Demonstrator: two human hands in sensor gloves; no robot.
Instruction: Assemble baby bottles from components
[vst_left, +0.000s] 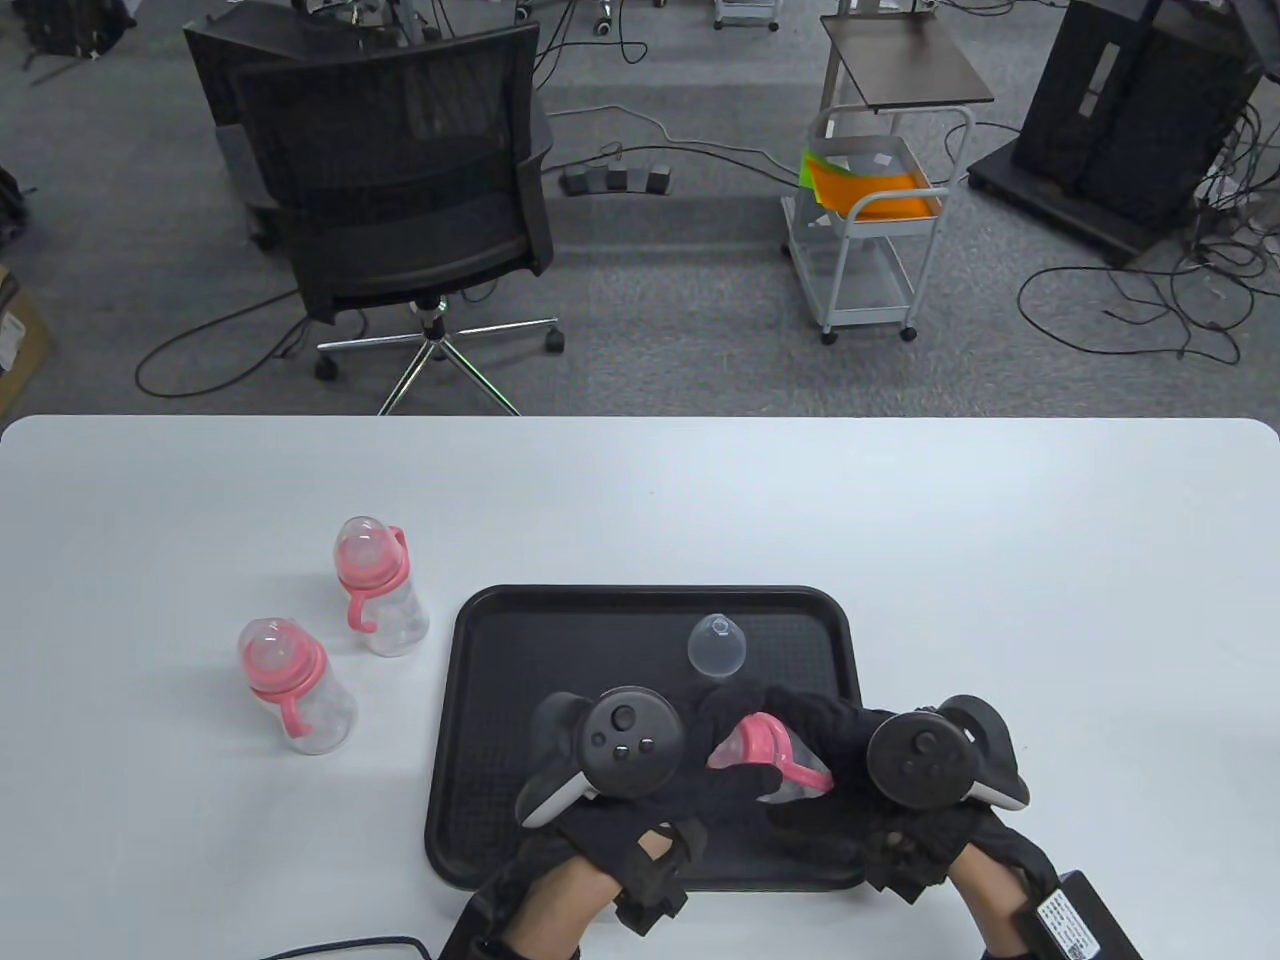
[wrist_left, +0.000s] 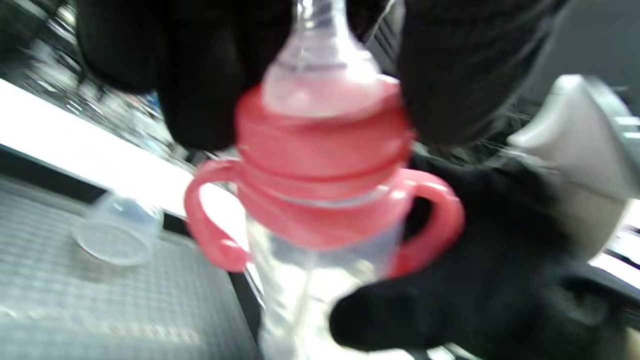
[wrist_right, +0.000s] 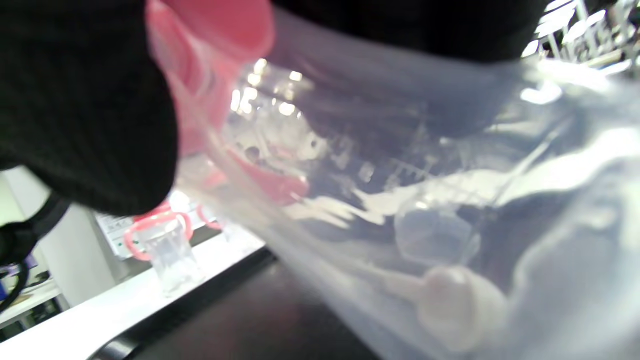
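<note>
Both hands hold one baby bottle (vst_left: 768, 762) over the black tray (vst_left: 480, 640); it has a clear body, a pink collar with two handles and a clear teat. My left hand (vst_left: 700, 775) grips the pink collar (wrist_left: 320, 150) near the teat (wrist_left: 320, 65). My right hand (vst_left: 820, 740) wraps the clear body (wrist_right: 400, 200). A clear dome cap (vst_left: 718, 647) lies on the tray beyond the hands, also seen as the cap (wrist_left: 117, 232) in the left wrist view. Two finished capped bottles stand left of the tray: one bottle (vst_left: 378, 586) farther, one bottle (vst_left: 295, 685) nearer.
The white table (vst_left: 1000, 560) stretches around the tray. A black box (vst_left: 1085, 920) sits by my right wrist at the front edge. An office chair (vst_left: 400, 190) and a small cart (vst_left: 870, 220) stand on the floor beyond the table.
</note>
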